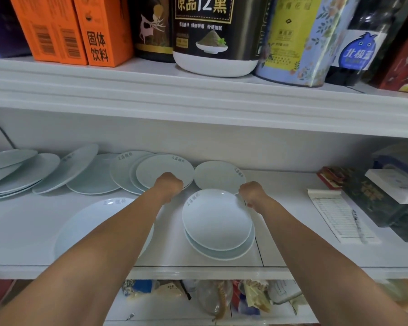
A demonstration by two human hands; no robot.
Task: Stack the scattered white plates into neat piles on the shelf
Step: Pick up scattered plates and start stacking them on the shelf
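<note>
The left hand is over the near rim of the top plate, the uppermost of three overlapping plates toward the back edge of the shelf. Its grip is curled down over that rim, knuckles up, and seems to pinch it, though the fingertips are hidden. The right hand sits between the far right rim of the pile and a single back plate. Its grip is curled too, but I cannot tell whether it holds either plate.

The pile stands mid-shelf near the front edge, its upper plate shifted slightly toward the back left. A big plate lies under the left forearm near the front edge. More plates lean on one another toward the back left corner.

The step looks like taking the top plate across to the pile. To do it well:
- lift it clear before moving it, so it does not drag the two plates beneath
- use the right hand to steady the pile
- lower it flat and centred, then nudge the rims into line
- keep the forearm off the big plate, which looks too wide for this pile and probably wants one of its own

A notepad at the right is out of the way.
</note>
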